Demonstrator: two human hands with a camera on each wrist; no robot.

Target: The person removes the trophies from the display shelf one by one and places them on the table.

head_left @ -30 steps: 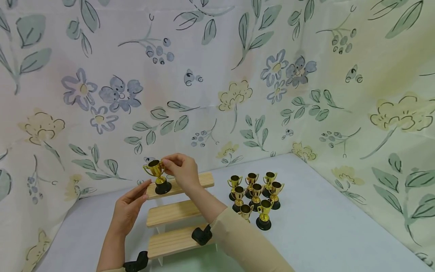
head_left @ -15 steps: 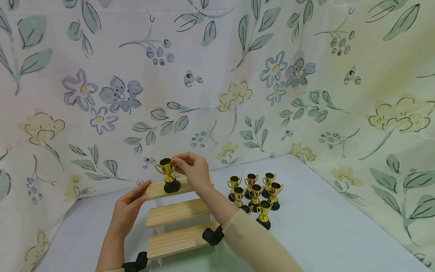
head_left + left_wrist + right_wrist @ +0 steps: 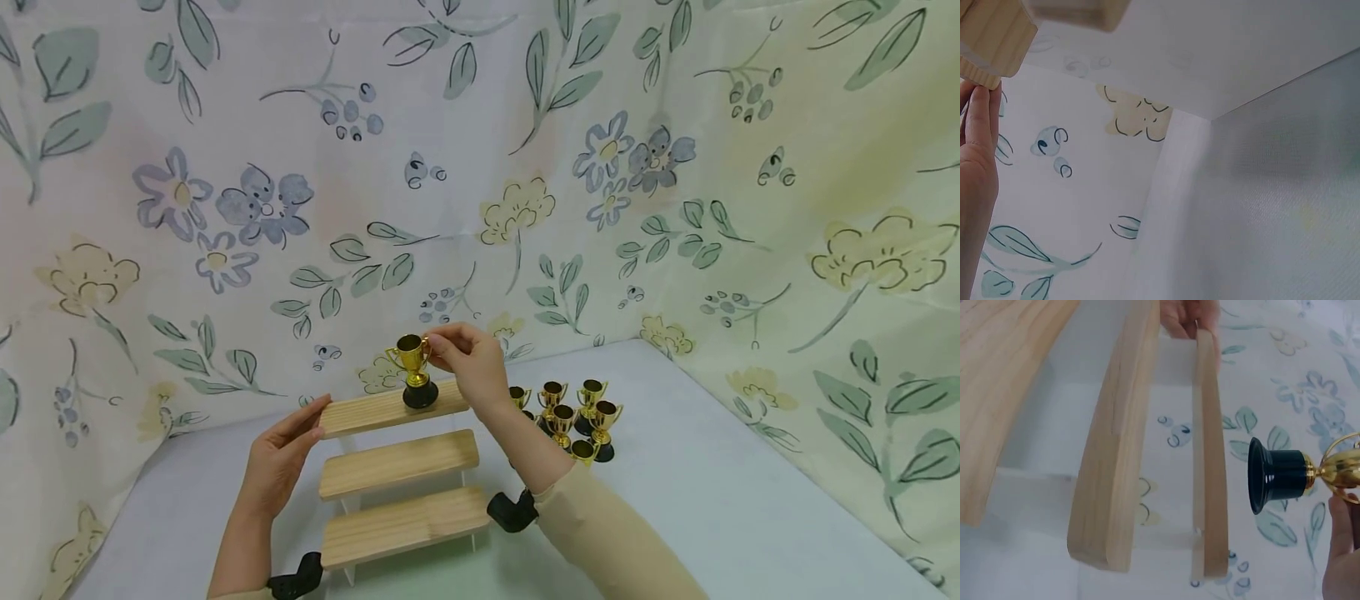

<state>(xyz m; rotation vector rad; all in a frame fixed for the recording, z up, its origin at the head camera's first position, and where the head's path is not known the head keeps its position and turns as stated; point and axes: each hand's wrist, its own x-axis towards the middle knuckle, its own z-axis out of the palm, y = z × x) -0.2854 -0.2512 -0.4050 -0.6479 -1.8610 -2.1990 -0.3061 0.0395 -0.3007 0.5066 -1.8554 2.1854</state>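
In the head view my right hand [image 3: 472,367] pinches one handle of a small gold trophy cup [image 3: 412,357] with a black base. It is held upright over the top board of a three-tier wooden display stand [image 3: 397,460]. The right wrist view shows a gap between the trophy's black base [image 3: 1282,475] and the top board [image 3: 1213,462]. My left hand [image 3: 277,467] holds the left end of that top board between thumb and fingers. The left wrist view catches those fingers [image 3: 982,119] at the wood's end.
Several more gold trophies [image 3: 602,421] stand grouped on the white table [image 3: 720,500] right of the stand, partly hidden by my right forearm. A floral cloth [image 3: 465,125] hangs behind. Black cameras [image 3: 513,510] sit on both wrists.
My right hand has carried the trophy rightward along the top board, from near its left end to past its middle, and slightly up. The left hand keeps its place.
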